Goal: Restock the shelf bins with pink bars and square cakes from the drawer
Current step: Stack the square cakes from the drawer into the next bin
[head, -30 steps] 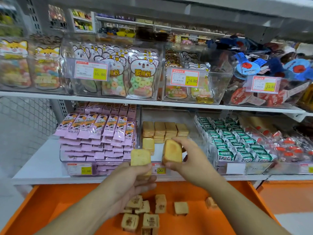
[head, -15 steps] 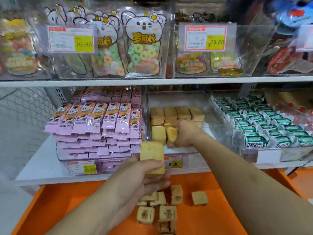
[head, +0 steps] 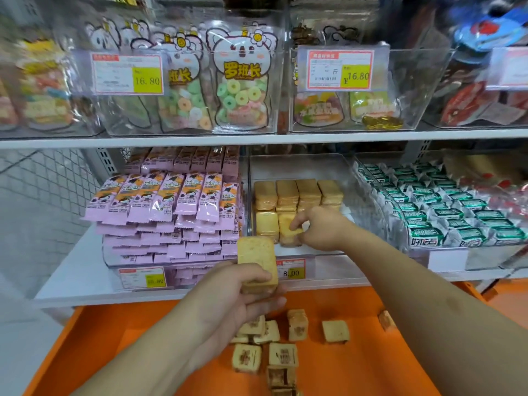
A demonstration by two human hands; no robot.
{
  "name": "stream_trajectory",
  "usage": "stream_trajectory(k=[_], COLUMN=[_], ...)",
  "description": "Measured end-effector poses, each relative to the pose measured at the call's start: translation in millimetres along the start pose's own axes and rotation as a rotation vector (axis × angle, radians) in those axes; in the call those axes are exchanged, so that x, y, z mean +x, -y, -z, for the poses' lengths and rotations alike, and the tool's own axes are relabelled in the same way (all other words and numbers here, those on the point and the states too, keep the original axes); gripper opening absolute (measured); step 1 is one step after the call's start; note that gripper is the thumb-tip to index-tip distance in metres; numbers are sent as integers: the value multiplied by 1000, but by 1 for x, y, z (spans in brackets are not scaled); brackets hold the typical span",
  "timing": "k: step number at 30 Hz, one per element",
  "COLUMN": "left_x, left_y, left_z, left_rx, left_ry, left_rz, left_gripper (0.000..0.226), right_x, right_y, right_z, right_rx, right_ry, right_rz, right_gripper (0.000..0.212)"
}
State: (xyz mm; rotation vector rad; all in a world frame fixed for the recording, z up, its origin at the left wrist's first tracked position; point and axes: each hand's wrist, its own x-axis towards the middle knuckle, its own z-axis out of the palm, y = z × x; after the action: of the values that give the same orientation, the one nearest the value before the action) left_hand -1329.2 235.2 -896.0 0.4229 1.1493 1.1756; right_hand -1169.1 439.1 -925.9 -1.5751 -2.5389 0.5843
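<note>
My right hand [head: 320,228] reaches into the clear cake bin [head: 368,207] on the lower shelf and pinches a square cake [head: 288,228] lying in the bin's front row. My left hand [head: 237,298] grips another wrapped square cake [head: 257,260] upright in front of the shelf edge, above the orange drawer [head: 114,347]. Several loose square cakes [head: 281,338] lie in the drawer below my left hand. Pink bars [head: 168,201] are stacked high in the bin to the left of the cake bin.
Green-and-white wrapped snacks [head: 445,207] fill the bin to the right. On the upper shelf stand clear bins of candy bags [head: 243,81] with price tags. A wire mesh panel [head: 48,190] closes the left side. A price tag [head: 291,271] marks the cake bin's front.
My right hand has lowered its cake into the bin's front row beside the other one. My left hand keeps hold of its cake in front of the shelf edge.
</note>
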Motion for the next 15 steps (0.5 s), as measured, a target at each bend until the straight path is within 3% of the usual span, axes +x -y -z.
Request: stream_trajectory(k=[7, 12, 15], left_x=[0, 0, 0], left_y=[4, 3, -1], left_z=[-7, -11, -18], left_rx=[46, 88, 138], left_ry=[9, 27, 54], left_rz=[-26, -56, -93], left_gripper=[32, 43, 41], right_x=[-18, -41, -67], right_y=[2, 10, 20], right_z=[6, 34, 55], right_rx=[25, 311, 384], right_ry=[133, 64, 183], right_rz=[17, 105, 230], right_gripper=[63, 67, 75])
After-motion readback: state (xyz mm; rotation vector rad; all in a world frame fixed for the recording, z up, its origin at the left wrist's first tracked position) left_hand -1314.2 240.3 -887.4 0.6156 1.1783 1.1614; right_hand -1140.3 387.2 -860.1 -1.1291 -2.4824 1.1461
